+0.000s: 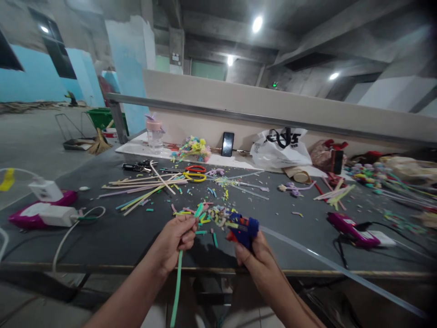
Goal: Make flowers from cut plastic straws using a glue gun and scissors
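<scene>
My left hand (178,234) is closed on a green chenille stem (177,287). Its long end hangs below the table edge, and a short green tip shows above my fingers. In my right hand (258,258) is a blue glue gun (249,231), its nozzle pointing left toward the stem but apart from it. A long translucent glue stick (327,261) trails from the gun's back to the lower right. Beyond both hands lie short green, yellow and pink cut pieces (205,217). My grip hides part of the gun's handle and trigger.
Uncut stems (143,182), scissors with yellow handles (195,177) and black-handled pliers (136,167) lie farther back. Magenta power strips with cords sit left (29,216) and right (351,232). A phone (227,144), bottle (155,136) and white bag (280,150) stand along the back.
</scene>
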Demonstrator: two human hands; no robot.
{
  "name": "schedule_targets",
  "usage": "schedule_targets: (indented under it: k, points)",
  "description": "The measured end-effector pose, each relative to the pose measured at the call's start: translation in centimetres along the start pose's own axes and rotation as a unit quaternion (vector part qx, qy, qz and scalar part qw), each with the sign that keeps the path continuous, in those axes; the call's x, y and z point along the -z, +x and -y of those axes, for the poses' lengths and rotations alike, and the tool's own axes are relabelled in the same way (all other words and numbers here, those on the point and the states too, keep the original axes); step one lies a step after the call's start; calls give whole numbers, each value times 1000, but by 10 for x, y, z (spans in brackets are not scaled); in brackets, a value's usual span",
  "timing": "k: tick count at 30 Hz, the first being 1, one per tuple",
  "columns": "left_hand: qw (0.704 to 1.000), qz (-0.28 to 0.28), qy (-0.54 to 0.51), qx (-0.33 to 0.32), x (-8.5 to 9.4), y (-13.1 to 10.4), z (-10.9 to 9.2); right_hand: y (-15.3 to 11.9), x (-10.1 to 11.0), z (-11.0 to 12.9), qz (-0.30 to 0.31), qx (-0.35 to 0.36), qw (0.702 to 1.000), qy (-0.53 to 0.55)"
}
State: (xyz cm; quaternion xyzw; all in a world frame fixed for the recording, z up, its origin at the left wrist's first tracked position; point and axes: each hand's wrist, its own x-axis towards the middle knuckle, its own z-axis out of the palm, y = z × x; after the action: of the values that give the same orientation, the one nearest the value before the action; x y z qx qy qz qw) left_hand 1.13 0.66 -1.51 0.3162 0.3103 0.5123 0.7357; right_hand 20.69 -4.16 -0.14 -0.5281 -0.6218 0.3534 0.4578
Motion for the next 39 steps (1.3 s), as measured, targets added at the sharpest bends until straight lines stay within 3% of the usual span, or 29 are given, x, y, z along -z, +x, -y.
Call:
schedule_targets:
  k: [5, 9, 14, 20, 28, 33, 36, 39]
  points:
    - [1000, 4, -21, 6, 1, -2, -2, 7, 19, 7, -72, -77, 973, 205]
    - [999, 7, -32, 12, 2, -3, -2, 14, 45, 7, -135, -204, 935, 257]
    - [999, -3, -33, 14, 1, -3, -2, 35, 68, -10, -121, -287, 899, 309]
    - [999, 9, -51, 9, 3, -5, -4, 73, 77, -25, -93, -309, 892, 317]
    - [997, 17, -66, 25, 1, -16, -13, 83, 91, -24, -35, -364, 913, 180]
    - [999, 26, -41, 3, -2, -56, -50, 90, 100, -24, 29, -378, 925, -9]
    - [995, 7, -85, -58, 2, -75, -74, 101, 109, -20, 40, -351, 921, -165]
    - [986, -57, -143, -69, 9, -75, -78, 108, 110, -10, 34, -248, 923, -294]
